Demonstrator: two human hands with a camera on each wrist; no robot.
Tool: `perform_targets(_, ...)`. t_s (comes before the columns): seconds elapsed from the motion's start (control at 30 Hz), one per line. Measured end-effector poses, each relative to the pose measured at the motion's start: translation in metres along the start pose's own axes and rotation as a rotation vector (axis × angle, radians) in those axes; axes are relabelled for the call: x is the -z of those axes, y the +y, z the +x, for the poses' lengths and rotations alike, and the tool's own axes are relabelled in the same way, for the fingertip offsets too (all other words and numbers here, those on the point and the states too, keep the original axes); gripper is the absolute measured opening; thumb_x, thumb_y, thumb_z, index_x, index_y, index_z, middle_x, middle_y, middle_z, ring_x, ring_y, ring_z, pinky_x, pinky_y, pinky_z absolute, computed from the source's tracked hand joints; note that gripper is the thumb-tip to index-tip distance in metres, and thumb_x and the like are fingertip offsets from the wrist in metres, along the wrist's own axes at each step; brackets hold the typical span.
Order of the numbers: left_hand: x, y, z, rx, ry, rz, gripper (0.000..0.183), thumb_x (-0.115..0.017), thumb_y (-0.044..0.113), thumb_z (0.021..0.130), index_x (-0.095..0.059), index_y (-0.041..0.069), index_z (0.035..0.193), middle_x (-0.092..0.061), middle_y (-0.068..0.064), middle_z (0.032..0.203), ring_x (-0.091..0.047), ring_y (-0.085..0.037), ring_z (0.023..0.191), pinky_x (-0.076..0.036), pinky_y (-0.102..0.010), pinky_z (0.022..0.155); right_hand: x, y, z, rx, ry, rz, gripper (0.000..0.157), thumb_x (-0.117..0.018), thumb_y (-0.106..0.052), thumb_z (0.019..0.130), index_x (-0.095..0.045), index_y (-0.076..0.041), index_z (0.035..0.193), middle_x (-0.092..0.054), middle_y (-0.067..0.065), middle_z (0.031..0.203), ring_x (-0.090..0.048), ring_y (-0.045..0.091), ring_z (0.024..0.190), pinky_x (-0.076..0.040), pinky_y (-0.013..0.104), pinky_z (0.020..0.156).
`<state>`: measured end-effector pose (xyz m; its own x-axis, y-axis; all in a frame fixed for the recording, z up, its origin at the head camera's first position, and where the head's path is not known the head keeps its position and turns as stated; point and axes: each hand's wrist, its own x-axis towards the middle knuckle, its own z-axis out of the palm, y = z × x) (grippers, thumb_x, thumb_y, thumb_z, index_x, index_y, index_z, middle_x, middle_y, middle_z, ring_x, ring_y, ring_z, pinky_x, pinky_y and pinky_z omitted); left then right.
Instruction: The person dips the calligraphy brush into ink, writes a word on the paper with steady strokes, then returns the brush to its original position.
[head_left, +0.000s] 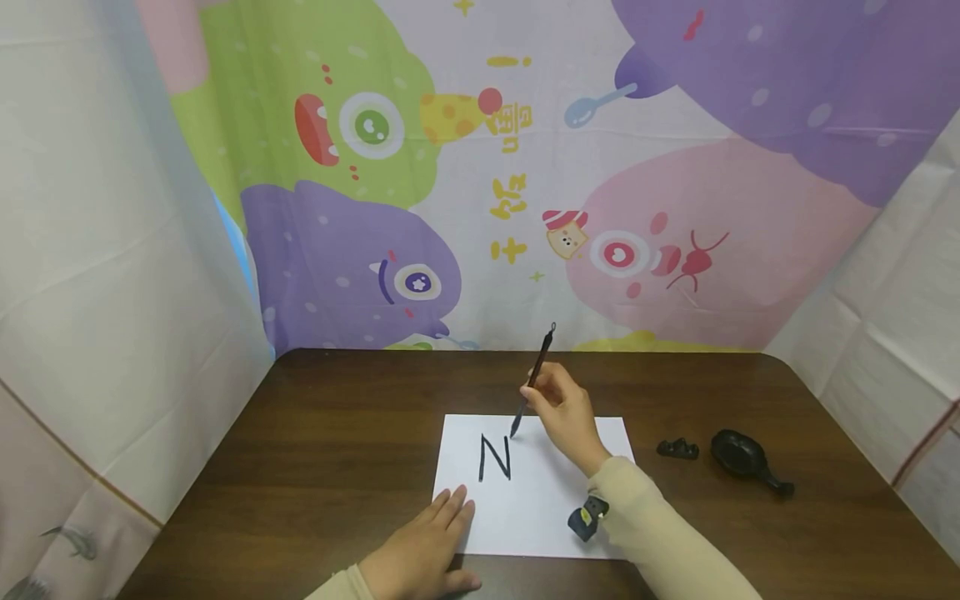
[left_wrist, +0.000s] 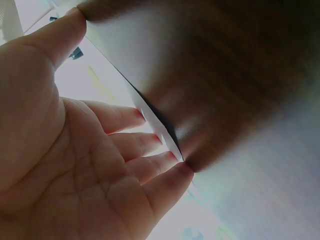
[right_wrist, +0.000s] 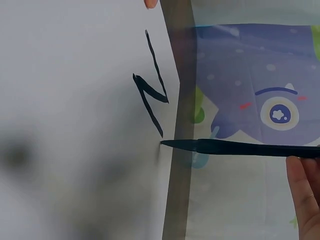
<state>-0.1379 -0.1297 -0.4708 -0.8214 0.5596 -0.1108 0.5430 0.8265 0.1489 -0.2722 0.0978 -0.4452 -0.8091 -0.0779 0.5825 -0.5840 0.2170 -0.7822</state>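
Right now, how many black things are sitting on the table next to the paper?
2. A small black rest lies just right of the paper, and a black dish with a handle sits farther right. Nothing seems hidden.

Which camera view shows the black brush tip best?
The right wrist view: the brush tip is close and sharp against the paper, beside the letter N. The head view shows it small. The left wrist view does not show it.

Black brush (head_left: 534, 379) tilted, tip at white paper (head_left: 540, 508) w/ "N".
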Motion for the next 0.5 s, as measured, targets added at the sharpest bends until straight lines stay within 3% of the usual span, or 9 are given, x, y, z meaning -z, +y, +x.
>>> perform_targets(0.13, 0.0003, 0.0004, 0.0002, 0.002, -0.003, -0.002, 0.089, -0.067, 0.059, 0.082, -0.043, 0.000, 0.145, -0.037, -0.020, 0.155, -0.039, -0.040, 0.141, -0.039, -0.049, 0.112, 0.0005, 0.0001, -0.0010, -0.020, -0.015, -0.019, 0.021, -0.071, -0.004, 0.087, -0.060, -0.006, 0.105, -0.067, 0.013, 0.085, -0.068, 0.019, 0.079, -0.060, 0.023, 0.069)
perform_targets(0.37, 0.0011, 0.0006, 0.0011, 0.011, -0.016, -0.004, 0.089, -0.067, 0.059, 0.082, -0.043, 0.001, 0.145, -0.037, -0.019, 0.155, -0.039, -0.040, 0.141, -0.040, -0.049, 0.112, 0.0003, -0.0021, -0.0027, -0.059, -0.046, -0.078, 0.022, -0.069, 0.001, 0.088, -0.059, -0.001, 0.107, -0.067, 0.019, 0.089, -0.070, 0.031, 0.086, -0.060, 0.030, 0.074)
perform_targets(0.5, 0.0013, 0.0007, 0.0015, 0.016, -0.023, -0.012, 0.089, -0.067, 0.059, 0.082, -0.043, 0.001, 0.146, -0.037, -0.019, 0.156, -0.038, -0.040, 0.141, -0.040, -0.050, 0.112, 0.0012, -0.0037, -0.0039, -0.063, -0.056, -0.112, 0.021, -0.068, 0.001, 0.088, -0.059, -0.001, 0.107, -0.068, 0.019, 0.089, -0.070, 0.031, 0.087, -0.060, 0.032, 0.076)
